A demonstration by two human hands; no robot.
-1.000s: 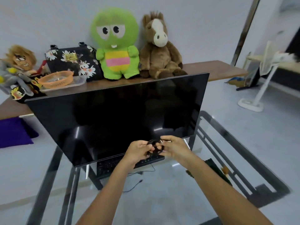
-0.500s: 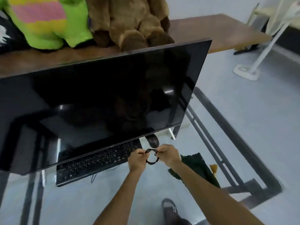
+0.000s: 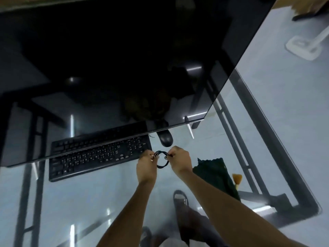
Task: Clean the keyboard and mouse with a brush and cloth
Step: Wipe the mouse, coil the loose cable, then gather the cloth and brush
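A black keyboard [image 3: 96, 157] lies on the glass desk, its far edge hidden under the monitor. Just right of it sits a black mouse [image 3: 166, 139], partly tucked below the screen. My left hand [image 3: 146, 165] and my right hand [image 3: 179, 160] are raised together just right of the keyboard, both pinching a small coil of black cable [image 3: 162, 160] between them. A dark green cloth [image 3: 216, 175] lies on the glass to the right of my right forearm. The brush [image 3: 237, 180], with tan bristles, rests at the cloth's right edge.
A large black monitor [image 3: 115, 59] leans over the back of the glass desk [image 3: 89, 202]. The desk's dark metal frame [image 3: 263, 157] runs along the right side. My feet in sandals [image 3: 181, 198] show through the glass. A white fan base [image 3: 179, 47] stands on the floor.
The view has tilted down, so the plush toys and shelf left the frame. Both hands stay together on the cable coil, now lower in front of the keyboard's right end.
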